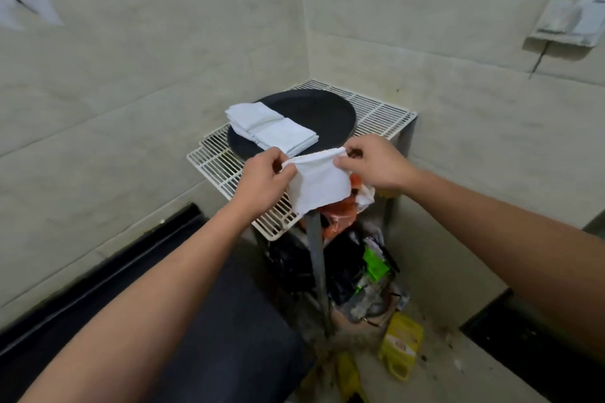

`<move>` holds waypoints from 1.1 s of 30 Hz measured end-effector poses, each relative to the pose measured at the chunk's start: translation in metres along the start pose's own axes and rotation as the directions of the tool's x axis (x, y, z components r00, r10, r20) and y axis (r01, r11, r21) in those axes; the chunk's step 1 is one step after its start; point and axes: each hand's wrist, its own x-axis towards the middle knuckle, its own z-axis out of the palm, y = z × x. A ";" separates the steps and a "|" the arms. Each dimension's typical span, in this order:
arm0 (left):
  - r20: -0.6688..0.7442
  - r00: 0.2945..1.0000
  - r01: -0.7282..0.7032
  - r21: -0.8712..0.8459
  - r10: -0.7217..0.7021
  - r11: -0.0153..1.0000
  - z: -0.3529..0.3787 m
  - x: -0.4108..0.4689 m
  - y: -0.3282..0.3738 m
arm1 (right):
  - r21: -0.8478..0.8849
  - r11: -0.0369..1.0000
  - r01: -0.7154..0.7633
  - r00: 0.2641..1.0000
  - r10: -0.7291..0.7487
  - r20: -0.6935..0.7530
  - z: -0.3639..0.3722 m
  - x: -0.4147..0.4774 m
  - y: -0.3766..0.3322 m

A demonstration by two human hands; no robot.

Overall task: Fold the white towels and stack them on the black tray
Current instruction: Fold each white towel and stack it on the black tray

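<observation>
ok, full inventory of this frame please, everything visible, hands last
folded towels: several, exact count unclear, white, piled on the tray's left side
black tray: 1, black, on the wire rack
wire rack: 1, possibly 2 overlapped, white, in the wall corner
held towel: 1, white, hanging in front of the rack
plastic bag: 1, orange, behind the held towel
green packet: 1, green, in litter under the rack
yellow packets: 2, yellow, on the floor
papers: count unclear, pale, right wall
left hand: pinches the towel's top left corner
right hand: pinches its top right corner
</observation>
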 end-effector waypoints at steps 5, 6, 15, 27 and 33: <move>-0.043 0.977 0.185 -0.306 -0.207 0.934 -0.004 0.064 -0.023 | 0.217 0.975 -0.039 0.998 0.028 0.053 0.000 0.084 -0.001; -0.043 0.968 0.217 -0.342 -0.246 0.915 -0.004 0.075 -0.025 | 0.248 0.967 -0.054 0.997 0.039 0.062 0.000 0.100 0.000; 0.061 0.841 0.444 -0.647 -0.538 0.620 -0.006 0.155 -0.056 | 0.319 0.941 -0.112 0.992 0.091 0.082 0.033 0.223 0.006; -0.106 0.770 0.540 -0.417 -0.630 0.731 0.019 0.182 -0.099 | -0.280 0.960 -0.024 0.987 0.067 0.144 0.085 0.276 0.034; -0.368 0.929 0.154 0.305 -0.033 0.940 0.025 0.156 -0.102 | -0.295 0.924 0.243 0.966 -0.257 -0.009 0.078 0.262 0.049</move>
